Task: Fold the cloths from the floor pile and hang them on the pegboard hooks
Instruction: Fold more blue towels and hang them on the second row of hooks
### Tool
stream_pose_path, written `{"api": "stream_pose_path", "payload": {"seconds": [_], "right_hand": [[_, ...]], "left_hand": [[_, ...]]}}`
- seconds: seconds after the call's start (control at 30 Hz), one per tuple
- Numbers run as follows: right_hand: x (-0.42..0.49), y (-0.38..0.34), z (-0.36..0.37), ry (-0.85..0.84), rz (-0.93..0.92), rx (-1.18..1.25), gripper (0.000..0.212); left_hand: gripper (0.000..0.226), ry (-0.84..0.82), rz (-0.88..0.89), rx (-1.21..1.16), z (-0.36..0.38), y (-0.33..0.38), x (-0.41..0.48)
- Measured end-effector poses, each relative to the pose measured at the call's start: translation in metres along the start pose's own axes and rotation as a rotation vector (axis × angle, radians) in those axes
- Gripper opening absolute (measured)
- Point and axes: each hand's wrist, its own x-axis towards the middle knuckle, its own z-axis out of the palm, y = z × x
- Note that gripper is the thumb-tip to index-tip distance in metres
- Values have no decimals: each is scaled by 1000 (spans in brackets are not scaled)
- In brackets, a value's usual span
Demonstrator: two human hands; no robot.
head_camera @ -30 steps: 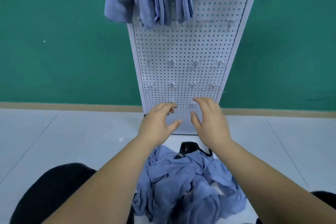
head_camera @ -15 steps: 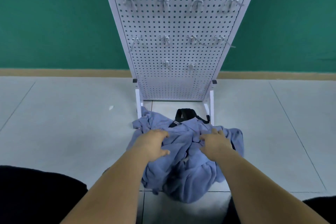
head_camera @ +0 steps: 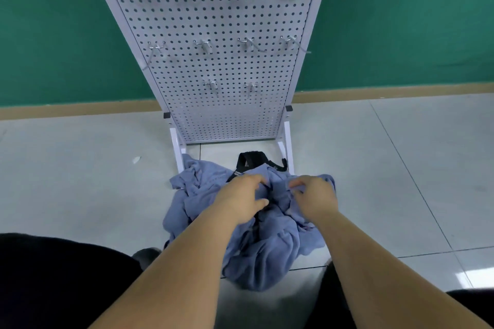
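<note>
Our left hand point(head_camera: 240, 197) lies palm down on top of the heap of crumpled pale-blue cloths point(head_camera: 267, 256). Its fingers are curled into the fabric, bunching a fold, and the thumb sticks out to the right. Our right hand point(head_camera: 314, 197) sits just beside it on the same heap. Its fingers are bent and its fingertips point(head_camera: 295, 184) pinch a ridge of the cloth near the top. The two hands are close together but do not touch; a dark crease of the cloth shows between them. Both bare forearms reach in from the bottom edge, over our dark trouser legs point(head_camera: 53, 275).

The heap lies on the pale grey tiled floor point(head_camera: 80, 181), right in front of the stand, with its far edge against the stand's feet. A black strap with a woven band point(head_camera: 250, 160) pokes out from behind the heap, between the two white legs.

Beyond that stands the white perforated metal pegboard point(head_camera: 227, 21), upright on its frame. Rows of bare silver wire hooks point(head_camera: 204, 45) stick out of it: four near the top of the view, four in the middle and two lower down. Behind the board runs a dark green wall point(head_camera: 53, 21) with a tan skirting strip point(head_camera: 80, 108) along its foot. A small white scrap point(head_camera: 136, 160) lies on the floor to the left of the stand.
</note>
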Motion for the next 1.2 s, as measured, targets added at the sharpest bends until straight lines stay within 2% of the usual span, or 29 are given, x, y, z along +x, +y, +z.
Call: {"api": "stream_pose_path", "payload": {"seconds": [0.13, 0.23, 0.43, 0.53, 0.63, 0.7, 0.77, 0.83, 0.9, 1.07, 1.13, 1.2], "right_hand": [[-7, -28, -46, -9, -135, 179, 26], [-14, -54, -84, -60, -258, 235, 25], [-25, -105, -172, -79, -430, 142, 25], [-32, -124, -208, -95, -498, 53, 18], [-40, -142, -231, -104, -593, 25, 15], [-43, -152, -236, -80, -647, -23, 11], [-44, -160, -234, -36, -683, -44, 7], [-43, -166, -229, -35, -702, -2, 10], [-40, -170, -225, -52, -703, -22, 15], [-25, -170, -213, -78, -605, -156, 22], [-26, -174, -201, -156, -635, -83, 12], [-28, -183, -190, -195, -699, -22, 26]], "left_hand": [[60, 106, 95, -118, -12, 29, 9], [55, 162, 180, -193, -32, 50, 11], [19, 211, 259, -343, -98, 91, 13], [13, 201, 318, -298, -137, 106, 4], [17, 189, 342, -270, -176, 114, -12], [22, 222, 312, -209, -200, 115, -24], [20, 301, 287, -40, -219, 108, -34], [14, 360, 259, 157, -229, 97, -44], [9, 382, 201, 205, -231, 79, -49], [3, 400, 142, -81, -231, 58, -44], [6, 363, 184, -225, -230, 61, -42], [8, 325, 215, -282, -228, 66, -40]]}}
